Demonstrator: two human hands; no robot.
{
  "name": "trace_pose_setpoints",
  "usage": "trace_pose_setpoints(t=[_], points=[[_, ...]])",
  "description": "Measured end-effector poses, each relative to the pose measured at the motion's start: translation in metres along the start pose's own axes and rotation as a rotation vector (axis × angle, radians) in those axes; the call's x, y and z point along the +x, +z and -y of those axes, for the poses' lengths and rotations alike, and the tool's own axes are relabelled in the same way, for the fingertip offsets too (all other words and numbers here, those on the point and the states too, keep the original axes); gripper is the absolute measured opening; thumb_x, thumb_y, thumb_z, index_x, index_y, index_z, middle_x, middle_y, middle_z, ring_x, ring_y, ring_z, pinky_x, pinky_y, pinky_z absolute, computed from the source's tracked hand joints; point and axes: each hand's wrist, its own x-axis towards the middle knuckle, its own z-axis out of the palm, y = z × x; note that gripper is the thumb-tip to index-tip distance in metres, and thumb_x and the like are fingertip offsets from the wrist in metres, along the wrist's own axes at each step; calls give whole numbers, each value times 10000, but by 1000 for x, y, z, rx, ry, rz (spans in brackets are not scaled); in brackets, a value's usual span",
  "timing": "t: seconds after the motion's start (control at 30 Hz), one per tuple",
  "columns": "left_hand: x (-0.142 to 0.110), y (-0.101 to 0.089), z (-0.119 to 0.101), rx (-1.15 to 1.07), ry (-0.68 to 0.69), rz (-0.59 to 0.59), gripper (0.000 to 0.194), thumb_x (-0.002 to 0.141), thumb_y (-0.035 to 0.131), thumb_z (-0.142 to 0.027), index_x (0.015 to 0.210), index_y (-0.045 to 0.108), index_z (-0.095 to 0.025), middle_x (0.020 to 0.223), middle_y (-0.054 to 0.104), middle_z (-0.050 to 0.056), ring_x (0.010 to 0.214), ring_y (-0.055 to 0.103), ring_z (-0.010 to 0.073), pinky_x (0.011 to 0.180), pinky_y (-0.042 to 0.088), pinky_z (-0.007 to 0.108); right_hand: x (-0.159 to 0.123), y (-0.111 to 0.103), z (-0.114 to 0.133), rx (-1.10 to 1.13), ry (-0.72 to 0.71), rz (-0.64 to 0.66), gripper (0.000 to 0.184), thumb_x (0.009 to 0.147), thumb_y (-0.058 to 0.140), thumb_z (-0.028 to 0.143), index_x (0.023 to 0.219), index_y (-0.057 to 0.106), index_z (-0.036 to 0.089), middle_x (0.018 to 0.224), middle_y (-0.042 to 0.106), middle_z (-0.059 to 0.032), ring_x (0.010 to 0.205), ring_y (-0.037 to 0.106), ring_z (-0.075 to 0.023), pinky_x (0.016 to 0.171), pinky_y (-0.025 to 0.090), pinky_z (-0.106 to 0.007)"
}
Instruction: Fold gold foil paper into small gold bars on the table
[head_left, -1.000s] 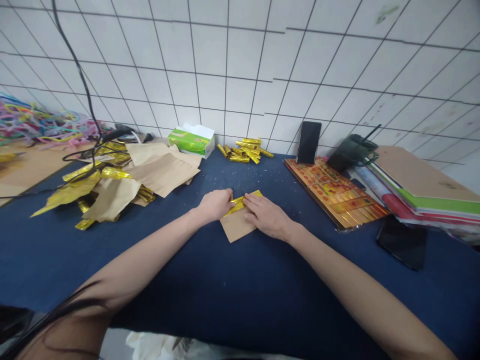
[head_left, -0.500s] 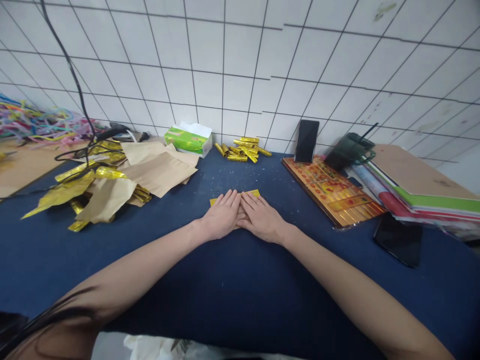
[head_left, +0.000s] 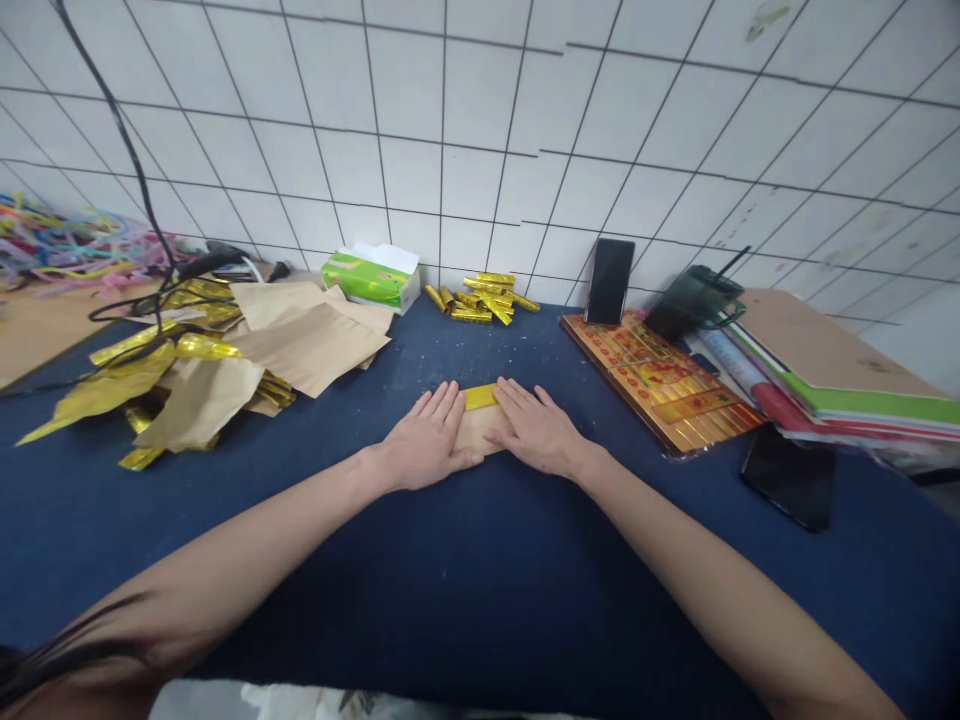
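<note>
A dark blue work surface (head_left: 480,600) lies beneath both forearms. The left hand (head_left: 427,440) and right hand (head_left: 536,432) rest open and flat, fingers spread, gripping nothing, on a brown kraft-paper strip (head_left: 480,435) between them. A gold foil edge (head_left: 480,397) shows along its far side. Loose brown kraft-paper sheets (head_left: 311,345) lie left of the hands; gold foil rolls (head_left: 480,302) lie beyond them.

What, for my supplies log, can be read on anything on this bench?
Nothing is legible: the print on the green tissue box and on the red-and-gold printed board is too small and blurred to read.
</note>
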Motion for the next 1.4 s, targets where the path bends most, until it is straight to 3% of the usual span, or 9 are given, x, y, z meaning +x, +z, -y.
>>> trace_pose_setpoints(t=[0.13, 0.2, 0.37, 0.53, 0.77, 0.9, 1.03, 1.23, 1.4], points=[[-2, -7, 2, -2, 25, 24, 943, 742, 276, -713, 1362, 200, -6, 1430, 136, 218, 1329, 85, 309, 1054, 122, 435, -2, -8, -9, 50, -62, 106, 948, 667, 452, 698, 1383, 205, 129, 1453, 141, -163, 1330, 109, -287, 1043, 103, -536], [-2, -10, 4, 11, 50, -5, 910, 744, 304, -696, 1354, 236, -25, 1428, 176, 204, 1330, 88, 306, 1056, 99, 440, -3, -14, -14, 96, -97, 156, 961, 630, 549, 642, 1379, 211, 144, 1452, 138, -172, 1332, 92, -287, 1041, 99, -539], [-3, -19, 2, -45, 106, -54, 719, 760, 450, -527, 1290, 353, -51, 1369, 331, 174, 1303, 203, 269, 1047, 177, 368, -6, -23, -22, 210, -105, 183, 663, 694, 570, 308, 1300, 340, 173, 1449, 184, -147, 1332, 110, -248, 1054, 113, -498], [-6, -28, -6, -167, 71, -78, 653, 623, 570, -600, 1065, 542, -120, 1127, 463, 130, 1071, 415, 274, 906, 365, 343, -6, -26, -25, 260, -121, 197, 556, 677, 496, 147, 1226, 415, 178, 1438, 237, -114, 1326, 142, -233, 1059, 131, -489], [-6, -35, -8, -162, 40, -30, 318, 778, 461, -403, 910, 568, -135, 901, 505, 93, 877, 492, 223, 814, 401, 337, -4, -35, -31, 319, -136, 245, 424, 729, 512, 170, 1152, 522, 194, 1441, 227, -93, 1318, 170, -232, 1067, 107, -481], [-4, -40, -6, -277, 20, 45, 368, 859, 328, -425, 867, 571, -149, 869, 564, 87, 847, 544, 211, 745, 429, 312, -3, -37, -36, 391, -150, 233, 324, 856, 426, 326, 1124, 574, 219, 1428, 255, -52, 1309, 205, -224, 1068, 134, -466], [-1, -40, -4, -383, -35, 54, 335, 895, 277, -316, 896, 576, -163, 940, 615, 74, 861, 586, 189, 746, 432, 284, -1, -32, -39, 454, -134, 162, 412, 887, 324, 464, 1106, 595, 245, 1400, 309, -9, 1286, 275, -216, 1072, 172, -441], [2, -35, -3, -408, -99, 62, 293, 877, 316, -273, 876, 592, -177, 903, 643, 58, 843, 615, 184, 730, 430, 264, 1, -27, -37, 511, -65, 78, 465, 885, 336, 439, 1264, 455, 196, 1343, 413, -47, 1234, 378, -187, 1049, 254, -400], [3, -33, -3, -421, -124, 57, 342, 884, 297, -338, 851, 605, -192, 840, 649, 43, 777, 624, 185, 671, 433, 258, 1, -30, -30, 470, -73, 60, 344, 873, 371, 381, 907, 656, 192, 1341, 420, -57, 1233, 381, -202, 1035, 278, -395]])
